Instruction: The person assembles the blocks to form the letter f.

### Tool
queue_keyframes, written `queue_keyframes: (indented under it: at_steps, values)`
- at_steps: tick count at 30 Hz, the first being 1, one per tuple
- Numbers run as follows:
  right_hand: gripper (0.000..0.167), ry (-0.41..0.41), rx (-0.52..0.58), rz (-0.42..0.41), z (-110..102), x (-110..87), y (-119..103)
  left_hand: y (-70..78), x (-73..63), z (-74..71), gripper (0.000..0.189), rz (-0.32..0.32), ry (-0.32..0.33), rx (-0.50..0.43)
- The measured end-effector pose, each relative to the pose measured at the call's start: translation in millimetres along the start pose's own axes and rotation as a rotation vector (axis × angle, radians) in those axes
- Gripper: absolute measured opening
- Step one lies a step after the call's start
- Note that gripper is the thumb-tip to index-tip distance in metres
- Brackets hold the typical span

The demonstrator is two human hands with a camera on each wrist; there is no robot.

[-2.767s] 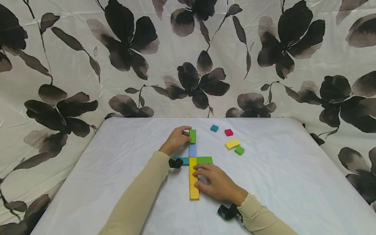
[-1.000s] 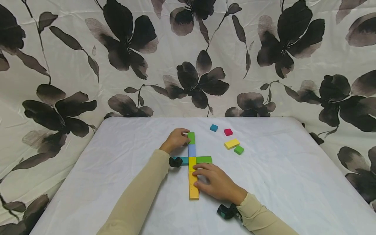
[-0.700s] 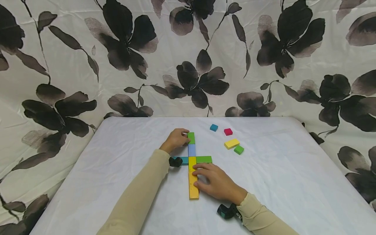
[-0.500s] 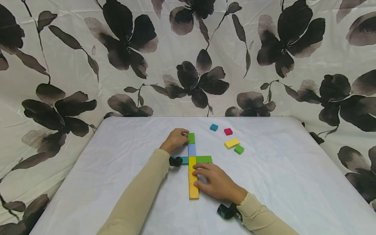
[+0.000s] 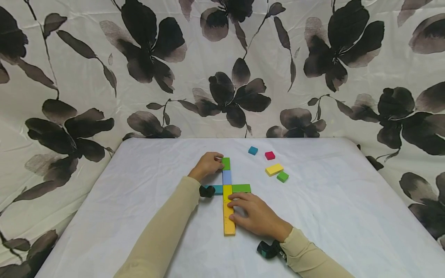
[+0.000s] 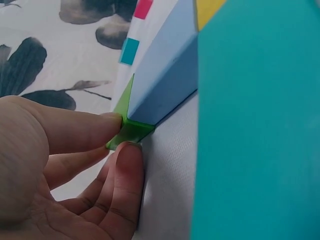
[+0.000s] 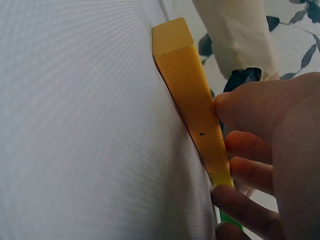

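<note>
In the head view my left hand (image 5: 208, 165) pinches a green block (image 5: 226, 164) at the far end of a row. In the left wrist view, thumb and finger hold its end against a light blue block (image 6: 165, 70). Nearer come a yellow block (image 5: 227, 190) and a longer orange-yellow block (image 5: 229, 228). A teal block (image 5: 218, 190) and another green block (image 5: 241, 188) flank the yellow one, making a cross. My right hand (image 5: 259, 216) rests its loosely spread fingertips on the yellow and orange-yellow blocks, which stay on the table.
Loose blocks lie at the back right: blue (image 5: 253, 150), red (image 5: 269, 155), yellow (image 5: 274, 170) and small green (image 5: 282, 177). A white cloth (image 5: 330, 200) covers the table. Behind hangs a flower-print curtain (image 5: 222, 58). Dark wrist cameras sit on both wrists.
The green block in my left hand has come down and toward me, and now lies flush against the light blue block. My right hand has stayed in place.
</note>
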State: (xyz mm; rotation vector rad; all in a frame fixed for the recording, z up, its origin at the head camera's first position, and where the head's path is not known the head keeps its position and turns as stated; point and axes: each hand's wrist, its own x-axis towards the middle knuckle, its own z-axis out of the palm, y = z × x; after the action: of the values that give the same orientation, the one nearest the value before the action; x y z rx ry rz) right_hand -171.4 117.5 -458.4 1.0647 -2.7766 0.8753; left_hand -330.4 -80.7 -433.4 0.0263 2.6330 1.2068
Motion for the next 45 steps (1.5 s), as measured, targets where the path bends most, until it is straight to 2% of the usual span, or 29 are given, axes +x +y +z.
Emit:
queue_keyframes:
  at_steps: [5, 13, 20, 27, 36, 39, 45]
  values:
    - [0.031, 0.006, -0.004, -0.003, 0.5, 0.2, 0.1, -3.2, 0.2, -0.1, 0.045, 0.017, -0.001, 0.003]
    - [0.031, -0.001, 0.002, 0.006, 0.8, 0.6, 0.6, -3.9, -1.2, -1.1, 0.050, -0.004, -0.008, -0.003]
    - [0.031, -0.008, 0.004, 0.015, 0.6, 0.9, -0.1, -3.6, -12.7, -7.1, 0.047, 0.019, -0.002, -0.013]
    - [0.031, -0.019, 0.003, 0.027, 0.2, 0.9, -1.3, -8.9, -31.0, -10.6, 0.039, 0.125, 0.028, -0.006]
    - [0.031, -0.011, 0.022, 0.039, -1.4, 1.5, -2.3, -16.2, -57.3, -5.4, 0.034, 0.278, 0.055, 0.088]
    - [0.029, 0.015, 0.043, 0.033, -2.9, 1.6, -2.2, -18.1, -66.3, -5.1, 0.033, 0.327, 0.052, 0.106]
    - [0.026, 0.126, 0.078, -0.007, -8.4, 1.4, 3.5, -23.5, -82.1, -4.3, 0.031, 0.394, 0.014, 0.054]
